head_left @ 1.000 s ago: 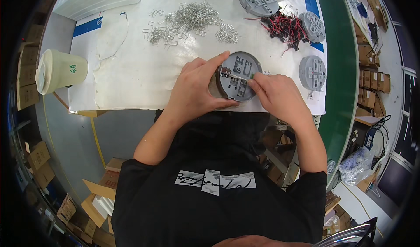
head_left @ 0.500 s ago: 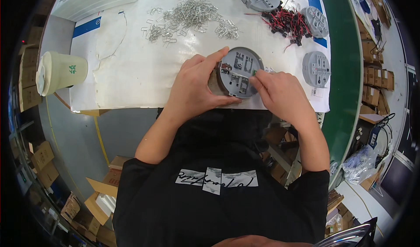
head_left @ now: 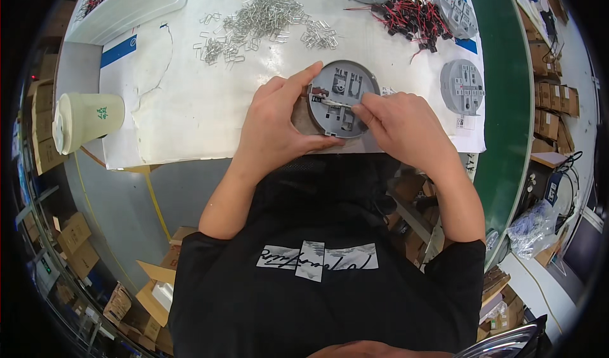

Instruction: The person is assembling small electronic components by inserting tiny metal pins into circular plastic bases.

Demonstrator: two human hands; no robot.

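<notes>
Round grey plastic disc (head_left: 341, 98) cupped in left hand (head_left: 279, 126); right hand (head_left: 399, 126) fingertips pinched on thin metal clip (head_left: 334, 102).

I see brown cardboard boxes (head_left: 553, 107) stacked in a row at the far right, past the green edge of the worktop (head_left: 507, 104). More cardboard boxes (head_left: 70, 237) sit on the floor at lower left — some open, one holding white foam (head_left: 166, 294). A few more brown boxes (head_left: 43, 149) stand along the left rim, behind the pale paper cup (head_left: 85, 120), which carries a small green mark. A clear plastic bag (head_left: 531, 228) lies at lower right. On the white sheet there is a blue strip label (head_left: 117, 50) at upper left and a small white printed label (head_left: 465, 122) just below the round grey part at right.
</notes>
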